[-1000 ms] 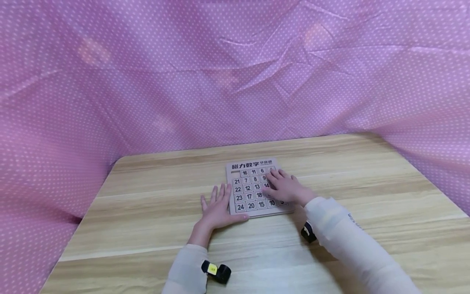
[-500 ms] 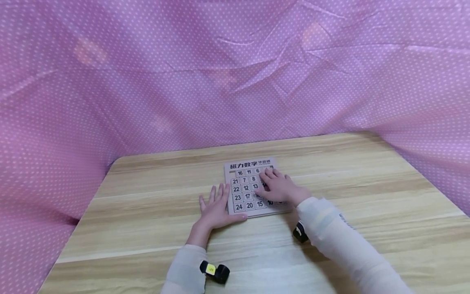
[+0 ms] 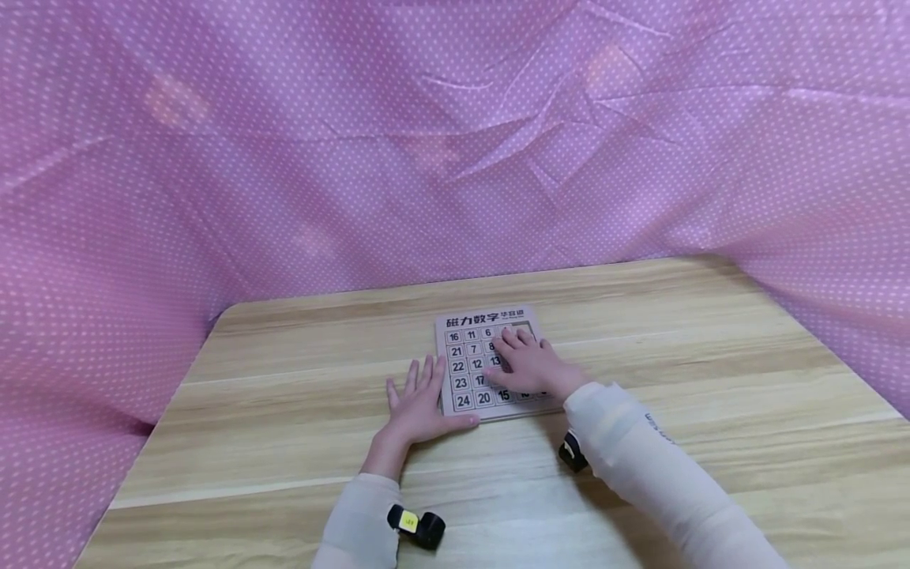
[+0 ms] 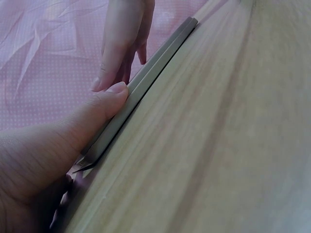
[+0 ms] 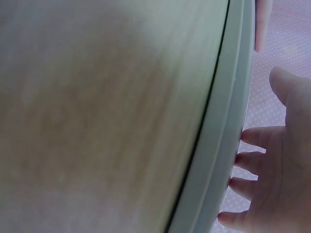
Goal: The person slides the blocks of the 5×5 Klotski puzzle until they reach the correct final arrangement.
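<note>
A white sliding number puzzle (image 3: pixel 449 322) lies flat on the wooden table, its numbered tiles in a framed grid under black Chinese lettering. My left hand (image 3: pixel 415 411) rests at its lower left corner, fingers straight and spread along the left side. The left thumb (image 4: pixel 114 97) presses on the puzzle's near edge. My right hand (image 3: pixel 529 370) lies over the right part of the puzzle, fingers extended, fingertips (image 5: pixel 243 160) on the face near the upper tiles. Several right-hand tiles are hidden beneath it. A brownish gap shows at the grid's top right corner.
The pale wooden table (image 3: pixel 284 356) stretches out on all sides of the puzzle. Pink dotted cloth (image 3: pixel 426 158) hangs behind it and at both sides. Black wrist cameras (image 3: pixel 426 529) are strapped over the light sleeves (image 3: pixel 362 514).
My right hand has moved left across the puzzle. The top row has slid left with it: the gap at top left is filled and one shows at top right. My left hand stays put.
</note>
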`<state>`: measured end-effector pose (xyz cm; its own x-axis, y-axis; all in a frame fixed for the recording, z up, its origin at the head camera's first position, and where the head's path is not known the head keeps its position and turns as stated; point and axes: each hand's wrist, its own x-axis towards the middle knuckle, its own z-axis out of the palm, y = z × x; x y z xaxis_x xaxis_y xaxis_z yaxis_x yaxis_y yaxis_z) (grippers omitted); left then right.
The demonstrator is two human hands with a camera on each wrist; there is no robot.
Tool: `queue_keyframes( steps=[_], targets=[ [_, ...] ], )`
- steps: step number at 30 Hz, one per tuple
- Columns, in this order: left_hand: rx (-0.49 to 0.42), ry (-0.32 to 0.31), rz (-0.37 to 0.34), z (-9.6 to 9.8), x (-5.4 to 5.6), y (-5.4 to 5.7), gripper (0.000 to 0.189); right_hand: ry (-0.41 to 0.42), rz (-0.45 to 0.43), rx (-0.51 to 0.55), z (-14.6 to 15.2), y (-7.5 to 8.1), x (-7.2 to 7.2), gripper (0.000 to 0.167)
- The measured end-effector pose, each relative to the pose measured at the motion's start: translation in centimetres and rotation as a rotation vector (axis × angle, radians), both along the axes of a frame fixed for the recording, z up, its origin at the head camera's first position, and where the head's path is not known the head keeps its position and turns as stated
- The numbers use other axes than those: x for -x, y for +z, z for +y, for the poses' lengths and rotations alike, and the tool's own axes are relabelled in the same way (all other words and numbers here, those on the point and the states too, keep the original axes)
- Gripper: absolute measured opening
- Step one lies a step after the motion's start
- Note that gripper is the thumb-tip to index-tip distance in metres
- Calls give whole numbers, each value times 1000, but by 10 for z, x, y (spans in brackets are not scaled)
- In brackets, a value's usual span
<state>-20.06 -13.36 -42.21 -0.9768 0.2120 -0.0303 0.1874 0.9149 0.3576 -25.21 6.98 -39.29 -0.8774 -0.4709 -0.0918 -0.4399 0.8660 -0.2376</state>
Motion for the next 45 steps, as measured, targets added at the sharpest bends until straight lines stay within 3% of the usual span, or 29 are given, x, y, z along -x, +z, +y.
queue_keyframes(
  steps=[9, 16, 30, 36, 45],
  targets=[
    [14, 12, -18, 2, 4, 3, 116, 19, -24, 16, 13, 9, -3, 70],
    [1, 16, -21, 4, 9, 6, 116, 82, -49, -32, 36, 21, -25, 70],
    [-13, -7, -38, -2, 20, 12, 116, 150, -57, -28, 56, 26, -64, 73],
    [-19, -4, -17, -1, 19, 8, 116, 161, -32, -32, 60, 17, -68, 76],
    [-11, 17, 14, 7, 4, 3, 116, 165, 0, -16, 66, 4, -67, 77]
  ],
)
